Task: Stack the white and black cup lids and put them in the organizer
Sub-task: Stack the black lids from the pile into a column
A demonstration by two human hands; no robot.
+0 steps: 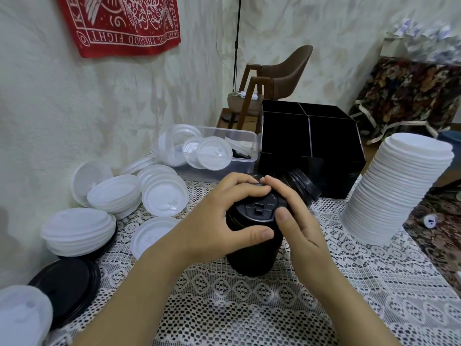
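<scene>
The left grip (pixel 215 217) is wrapping the side of the black lid stack (pixel 252 253), standing mid-bench before the organizer (pixel 324 146); the right grip (pixel 299 221) is pinching its top. Light, slick, wobbly plastic, probably: holding low around the sides is looking safest.

Home room: lace-covered counter (pixel 249 308), brown chair (pixel 287 71) far back, red wall banner (pixel 119 23), floral carpet (pixel 436 233).
</scene>
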